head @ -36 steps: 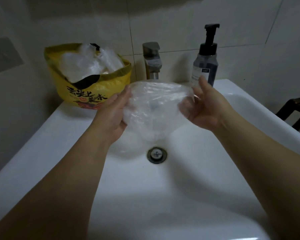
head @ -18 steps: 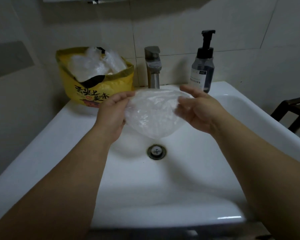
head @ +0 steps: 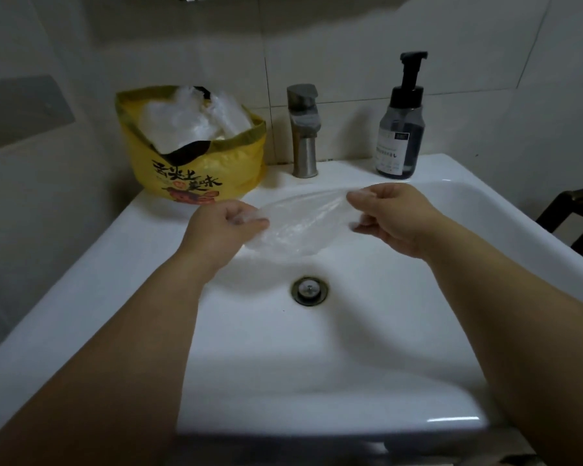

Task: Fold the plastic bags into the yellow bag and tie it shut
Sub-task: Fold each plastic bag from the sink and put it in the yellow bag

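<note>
— So, where is the clear bag (head: pixel 300 223) held?
— Above the sink (head: pixel 350 364), over the basin, where it is stretched between both hands. One end is pinched in the curled fingers of the left hand (head: pixel 223 227); the other end is gripped by the right hand (head: pixel 394 216).
— And the yellow bag (head: pixel 196 169)?
— It is stood open on the sink's back left corner, beside the tap (head: pixel 303 129), and is stuffed with plastic bags (head: pixel 182 122). A soap bottle (head: pixel 399 129) is set to the right of the tap.
</note>
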`<act>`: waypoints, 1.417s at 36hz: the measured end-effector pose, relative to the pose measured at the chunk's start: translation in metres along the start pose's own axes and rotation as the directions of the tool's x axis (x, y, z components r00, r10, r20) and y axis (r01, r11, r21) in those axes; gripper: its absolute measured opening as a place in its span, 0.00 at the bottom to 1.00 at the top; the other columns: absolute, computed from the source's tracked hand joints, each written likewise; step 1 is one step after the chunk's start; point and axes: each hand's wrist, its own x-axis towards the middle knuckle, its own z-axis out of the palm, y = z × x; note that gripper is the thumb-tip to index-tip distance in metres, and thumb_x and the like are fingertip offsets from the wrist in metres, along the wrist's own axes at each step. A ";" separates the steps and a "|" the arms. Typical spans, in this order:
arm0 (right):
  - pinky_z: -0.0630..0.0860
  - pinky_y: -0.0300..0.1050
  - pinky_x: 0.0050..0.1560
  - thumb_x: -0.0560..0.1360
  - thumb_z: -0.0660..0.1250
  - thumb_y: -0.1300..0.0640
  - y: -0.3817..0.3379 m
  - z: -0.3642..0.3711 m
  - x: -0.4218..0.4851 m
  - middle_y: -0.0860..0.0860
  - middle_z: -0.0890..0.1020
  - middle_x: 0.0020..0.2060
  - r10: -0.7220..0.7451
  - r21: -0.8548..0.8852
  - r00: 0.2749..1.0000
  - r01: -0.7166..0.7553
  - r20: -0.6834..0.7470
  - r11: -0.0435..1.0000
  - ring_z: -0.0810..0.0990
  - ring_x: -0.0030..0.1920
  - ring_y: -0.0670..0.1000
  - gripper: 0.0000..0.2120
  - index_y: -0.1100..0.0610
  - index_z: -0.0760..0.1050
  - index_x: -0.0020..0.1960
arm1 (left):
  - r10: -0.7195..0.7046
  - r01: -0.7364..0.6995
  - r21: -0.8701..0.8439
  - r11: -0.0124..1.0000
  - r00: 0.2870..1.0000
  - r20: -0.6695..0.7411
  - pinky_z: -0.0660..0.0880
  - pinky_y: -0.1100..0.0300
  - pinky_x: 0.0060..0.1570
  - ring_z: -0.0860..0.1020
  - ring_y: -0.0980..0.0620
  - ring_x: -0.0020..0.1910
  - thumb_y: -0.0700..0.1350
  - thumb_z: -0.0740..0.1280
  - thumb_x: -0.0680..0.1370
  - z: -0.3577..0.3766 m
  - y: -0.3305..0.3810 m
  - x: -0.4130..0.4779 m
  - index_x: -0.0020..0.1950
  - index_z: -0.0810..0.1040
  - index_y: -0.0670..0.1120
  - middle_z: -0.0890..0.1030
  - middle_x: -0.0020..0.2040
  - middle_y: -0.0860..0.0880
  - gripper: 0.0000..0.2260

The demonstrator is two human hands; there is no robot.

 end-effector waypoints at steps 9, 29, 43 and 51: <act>0.75 0.55 0.62 0.82 0.58 0.57 -0.001 0.015 0.004 0.57 0.80 0.53 -0.009 0.274 0.999 0.018 -0.035 0.962 0.79 0.56 0.59 0.07 0.59 0.73 0.52 | -0.202 0.293 -0.604 0.742 0.955 0.215 0.75 0.53 0.54 0.80 0.48 0.51 0.39 0.64 0.80 -0.001 0.007 0.010 0.58 0.78 0.40 0.83 0.52 0.44 0.08; 0.81 0.48 0.44 0.79 0.62 0.60 -0.015 0.000 -0.004 0.55 0.77 0.45 -0.020 0.278 0.998 0.003 0.058 0.960 0.79 0.42 0.54 0.00 0.57 0.71 0.50 | -0.165 0.365 -0.527 0.767 0.907 0.388 0.75 0.65 0.30 0.81 0.55 0.33 0.31 0.65 0.73 -0.012 0.018 0.002 0.48 0.78 0.41 0.83 0.36 0.48 0.08; 0.77 0.38 0.35 0.75 0.68 0.61 -0.018 0.004 -0.020 0.51 0.81 0.32 0.232 -0.394 0.873 -0.051 0.428 0.918 0.78 0.31 0.47 0.04 0.60 0.79 0.43 | -0.221 0.371 -0.644 0.669 0.927 0.303 0.71 0.51 0.65 0.79 0.43 0.59 0.41 0.70 0.68 -0.012 0.020 0.007 0.61 0.77 0.40 0.78 0.61 0.40 0.21; 0.74 0.35 0.27 0.75 0.63 0.59 -0.024 0.021 -0.020 0.52 0.75 0.29 0.000 0.284 0.911 -0.128 0.412 0.950 0.72 0.26 0.45 0.07 0.60 0.72 0.40 | -0.044 0.370 -0.775 0.513 0.913 0.406 0.72 0.42 0.63 0.74 0.41 0.66 0.74 0.74 0.41 0.003 0.026 -0.008 0.72 0.70 0.48 0.76 0.67 0.43 0.62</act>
